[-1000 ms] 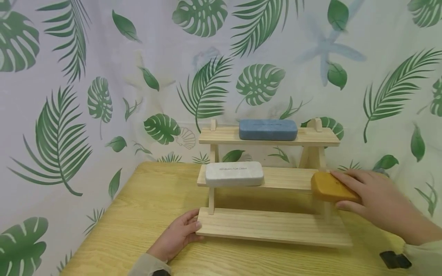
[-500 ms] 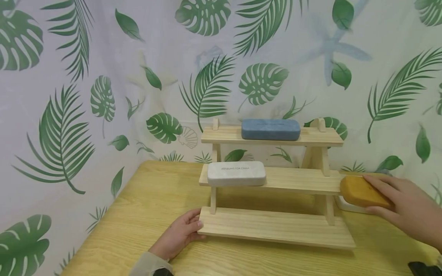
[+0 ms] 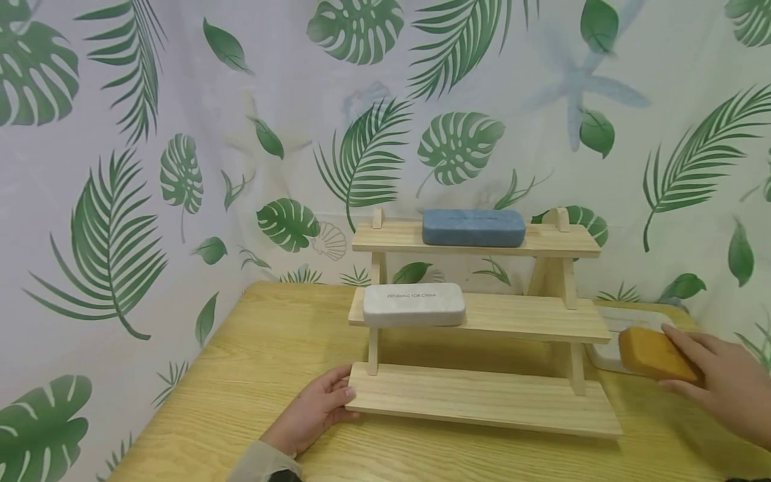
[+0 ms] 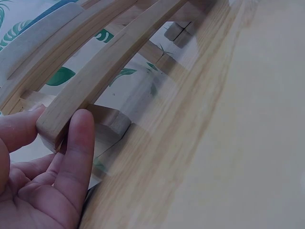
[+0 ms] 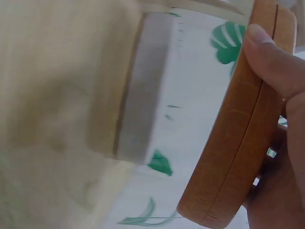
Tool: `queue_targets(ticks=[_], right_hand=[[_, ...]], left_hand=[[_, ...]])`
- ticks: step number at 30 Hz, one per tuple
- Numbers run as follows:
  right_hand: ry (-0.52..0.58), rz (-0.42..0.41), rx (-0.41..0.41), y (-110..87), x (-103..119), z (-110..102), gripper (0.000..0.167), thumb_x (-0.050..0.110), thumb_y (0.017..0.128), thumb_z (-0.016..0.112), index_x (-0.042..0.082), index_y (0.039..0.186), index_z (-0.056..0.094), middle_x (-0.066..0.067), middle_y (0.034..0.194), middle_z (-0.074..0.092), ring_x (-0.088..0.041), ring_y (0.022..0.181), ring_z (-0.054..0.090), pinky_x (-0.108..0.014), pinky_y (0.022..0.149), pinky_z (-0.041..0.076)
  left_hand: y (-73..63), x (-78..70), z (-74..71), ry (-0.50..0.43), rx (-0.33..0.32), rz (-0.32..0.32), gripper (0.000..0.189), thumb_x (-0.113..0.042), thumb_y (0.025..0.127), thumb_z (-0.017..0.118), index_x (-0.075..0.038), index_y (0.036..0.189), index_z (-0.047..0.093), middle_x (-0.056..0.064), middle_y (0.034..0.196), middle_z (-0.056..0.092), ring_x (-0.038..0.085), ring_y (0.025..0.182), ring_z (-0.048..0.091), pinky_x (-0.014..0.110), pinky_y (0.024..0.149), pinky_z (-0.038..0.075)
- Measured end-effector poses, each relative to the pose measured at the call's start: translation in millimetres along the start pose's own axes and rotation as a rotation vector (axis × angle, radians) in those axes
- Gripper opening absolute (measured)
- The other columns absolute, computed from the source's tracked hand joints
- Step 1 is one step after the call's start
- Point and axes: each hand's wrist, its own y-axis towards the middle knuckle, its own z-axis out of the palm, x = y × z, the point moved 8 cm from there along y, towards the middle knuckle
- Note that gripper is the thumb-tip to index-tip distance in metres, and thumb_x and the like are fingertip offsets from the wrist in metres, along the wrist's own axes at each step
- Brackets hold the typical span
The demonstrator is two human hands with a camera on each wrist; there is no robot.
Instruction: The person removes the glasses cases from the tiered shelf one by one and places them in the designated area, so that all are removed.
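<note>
My right hand [image 3: 729,381] grips an orange-yellow glasses case [image 3: 653,353] to the right of the wooden three-tier shelf stand [image 3: 482,396]. In the right wrist view, the thumb presses one side of the case [image 5: 233,124], and a seam runs along its edge. My left hand [image 3: 316,408] pinches the left end of the lowest shelf; the left wrist view shows thumb and fingers around the board [image 4: 71,105]. A white glasses case [image 3: 413,305] with lettering lies at the left of the middle shelf. On the top shelf lies a blue glasses case [image 3: 473,227].
Partly behind the orange case, a flat white tray-like item [image 3: 608,358] lies on the wood-grain table [image 3: 271,328]. Leaf-patterned cloth [image 3: 271,80] hangs behind and to the left.
My right hand has carried the orange case rightward and down, from the right end of the middle shelf to over the white tray-like item. My left hand keeps its hold on the shelf.
</note>
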Motion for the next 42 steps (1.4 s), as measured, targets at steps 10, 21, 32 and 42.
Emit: queue_targets(ticks=[10, 21, 32, 42], right_hand=[[-0.045, -0.018, 0.093, -10.9, -5, 37, 0.093, 0.047, 0.067, 0.091, 0.005, 0.141, 0.053, -0.025, 0.118, 0.063, -0.048, 0.096, 0.061, -0.058, 0.071, 0.043], [-0.021, 0.088, 0.306, -5.0, -8, 55, 0.086, 0.053, 0.074, 0.084, 0.007, 0.14, 0.054, -0.03, 0.13, 0.055, -0.056, 0.109, 0.052, -0.071, 0.08, 0.033], [-0.027, 0.025, 0.291, 11.6, -2, 58, 0.056, 0.032, 0.08, 0.085, 0.011, 0.13, 0.068, -0.017, 0.116, 0.064, -0.043, 0.096, 0.062, -0.06, 0.07, 0.045], [0.041, -0.054, 0.263, 11.9, 2, 61, 0.059, 0.025, 0.08, 0.085, 0.009, 0.133, 0.066, -0.017, 0.118, 0.063, -0.042, 0.1, 0.061, -0.062, 0.08, 0.05]], left_hand=[[-0.2, 0.8, -1.2, -0.001, -0.002, 0.002, 0.069, -0.018, 0.105, 0.057, 0.006, 0.158, 0.02, 0.021, 0.133, 0.057, 0.028, 0.117, 0.06, 0.038, 0.092, 0.056], [0.7, 1.7, -0.8, 0.007, 0.001, 0.002, 0.069, -0.018, 0.105, 0.058, 0.004, 0.158, 0.021, 0.021, 0.134, 0.056, 0.029, 0.117, 0.06, 0.038, 0.091, 0.056], [0.3, 2.1, -1.8, 0.002, -0.002, -0.005, 0.069, -0.017, 0.105, 0.058, 0.004, 0.158, 0.021, 0.021, 0.134, 0.056, 0.029, 0.117, 0.06, 0.038, 0.092, 0.056], [0.1, 1.8, -1.5, -0.005, 0.0, -0.007, 0.069, -0.017, 0.105, 0.057, 0.006, 0.158, 0.02, 0.021, 0.133, 0.056, 0.029, 0.117, 0.06, 0.038, 0.092, 0.056]])
